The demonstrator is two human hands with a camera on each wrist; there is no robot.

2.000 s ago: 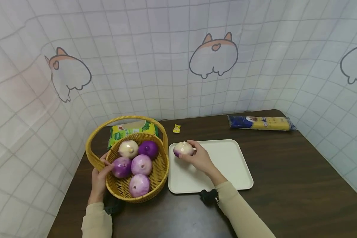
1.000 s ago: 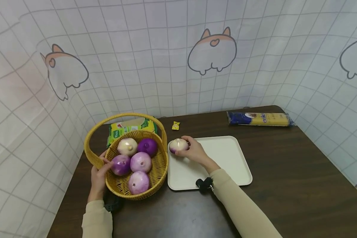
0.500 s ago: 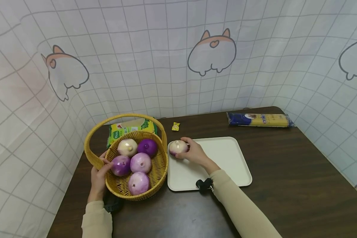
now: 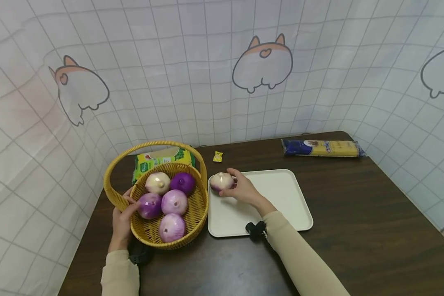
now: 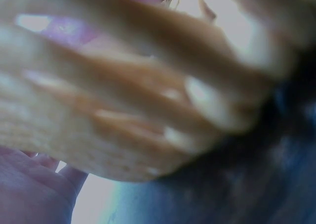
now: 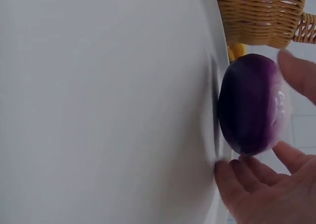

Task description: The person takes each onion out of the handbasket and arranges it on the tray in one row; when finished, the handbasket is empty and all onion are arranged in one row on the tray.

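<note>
My left hand [image 4: 121, 224] grips the left side of a yellow wicker basket [image 4: 199, 209], its thumb over the rim beside the tall handle. Several purple and whitish onions lie in the basket, one of them a dark purple onion [image 4: 183, 183] at the back. Over the far left corner of a white tray [image 4: 277, 201], my right hand [image 4: 246, 191] holds a white-and-purple onion [image 4: 222, 180] between thumb and fingers. In the right wrist view this onion [image 6: 251, 105] shows its purple underside close over the tray. The left wrist view is mostly blurred basket weave.
Behind the basket lies a green and yellow Knorr packet [image 4: 144, 164], partly hidden. A small yellow sachet [image 4: 218, 156] sits behind the tray. At the back right rests a blue and yellow pasta packet [image 4: 323, 148]. A white grid-patterned curtain [image 4: 170, 82] surrounds the dark table.
Over the two seconds, my right hand has moved the onion slightly left towards the tray's far left corner; it barely shifts in the last half second. The left hand stays on the basket.
</note>
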